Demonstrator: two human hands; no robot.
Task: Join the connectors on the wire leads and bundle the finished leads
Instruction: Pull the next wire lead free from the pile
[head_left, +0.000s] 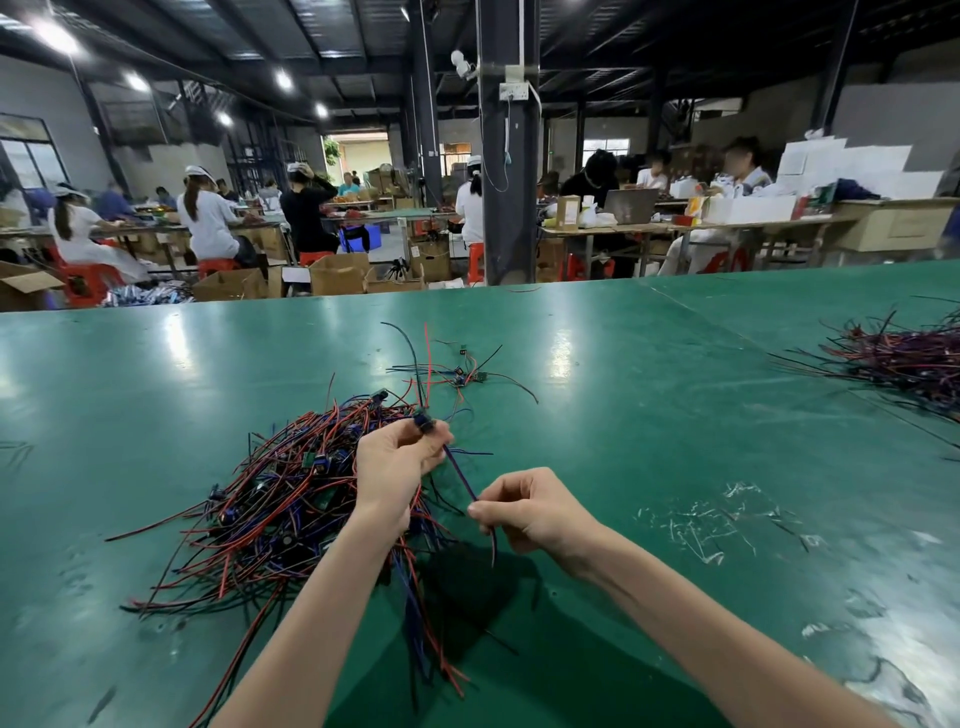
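Observation:
A tangled pile of red, blue and black wire leads (270, 499) with small connectors lies on the green table (623, 415), left of centre. Above its right side, my left hand (395, 462) pinches a dark connector (423, 423) at the end of a lead. A blue-purple lead (460, 470) runs taut from that connector down to my right hand (524, 512), which pinches it between thumb and forefinger; its tail hangs below. A bunch of long leads drops from my left hand toward the near edge.
A few loose leads with connectors (457, 376) lie farther back at centre. A second heap of leads (904, 364) sits at the far right. Scraps of clear film (701, 525) litter the table right of my right hand. Seated workers and benches fill the background.

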